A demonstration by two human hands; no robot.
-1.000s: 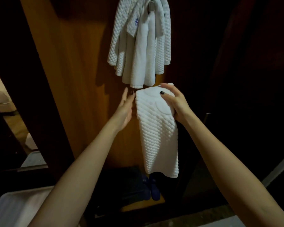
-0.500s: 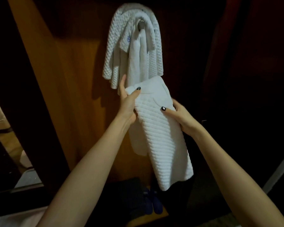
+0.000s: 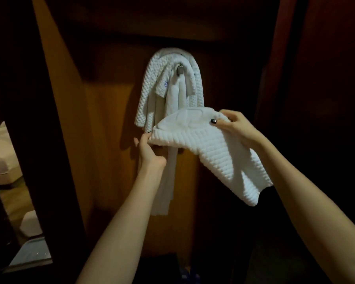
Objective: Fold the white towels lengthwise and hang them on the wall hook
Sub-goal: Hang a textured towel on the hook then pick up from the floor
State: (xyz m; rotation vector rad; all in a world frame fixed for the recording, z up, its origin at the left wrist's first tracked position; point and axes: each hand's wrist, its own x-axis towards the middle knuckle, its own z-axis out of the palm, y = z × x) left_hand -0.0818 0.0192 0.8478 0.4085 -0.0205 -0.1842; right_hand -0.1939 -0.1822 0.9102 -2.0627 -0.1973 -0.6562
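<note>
while aloft, a thick ribbed white towel (image 3: pixel 203 148)

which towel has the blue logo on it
The waffle towel draped on the hook, with the mark just below-left of it; the held towel shows none.

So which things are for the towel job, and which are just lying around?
For the job: white towel, gripped by left hand and right hand; wall hook; hanging towels.
Just lying about: bed; blue shoes on the floor.
</note>
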